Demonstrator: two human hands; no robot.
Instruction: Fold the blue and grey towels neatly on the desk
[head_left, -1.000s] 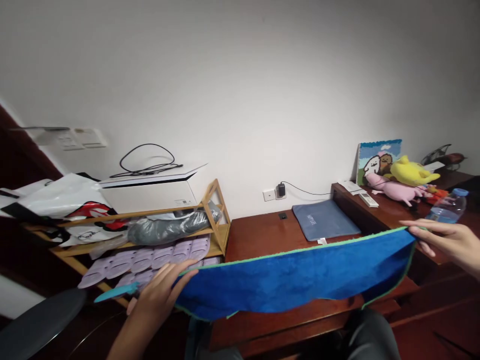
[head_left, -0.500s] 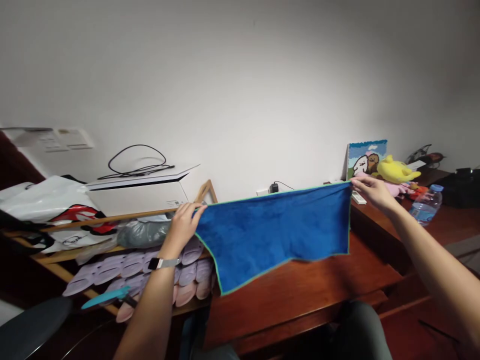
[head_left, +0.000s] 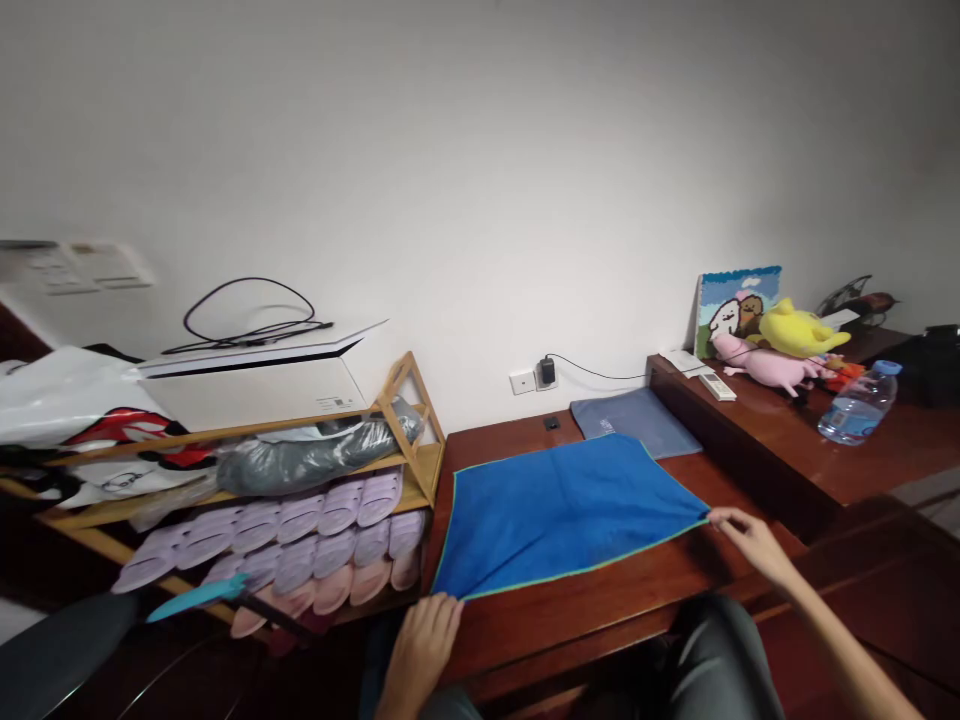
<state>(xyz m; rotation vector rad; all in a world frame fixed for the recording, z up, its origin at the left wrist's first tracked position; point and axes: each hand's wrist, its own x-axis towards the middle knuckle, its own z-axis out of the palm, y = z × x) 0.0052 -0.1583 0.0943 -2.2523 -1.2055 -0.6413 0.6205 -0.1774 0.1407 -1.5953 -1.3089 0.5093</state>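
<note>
A blue towel (head_left: 555, 510) with a light green edge lies spread over the reddish-brown wooden desk top (head_left: 540, 640). My left hand (head_left: 426, 635) grips its near left corner, fingers closed over the cloth. At the near right corner, my right hand (head_left: 746, 535) pinches the towel between thumb and fingers. Small creases run inward from both held corners. The far edge of the towel rests close to a grey-blue flat pouch (head_left: 637, 425) at the back of the desk.
To the left stands a wooden rack (head_left: 420, 470) with lilac slippers (head_left: 337, 510) and a white box (head_left: 255, 390) on top. A raised surface at right holds a water bottle (head_left: 859, 405), plush toys (head_left: 799, 330) and a remote (head_left: 718, 386). A charger (head_left: 547, 371) sits in the wall socket.
Both hands have come down and nearer to me, still holding the towel. It hung upright between them before; now it lies flat on the desk, uncovering the pouch behind.
</note>
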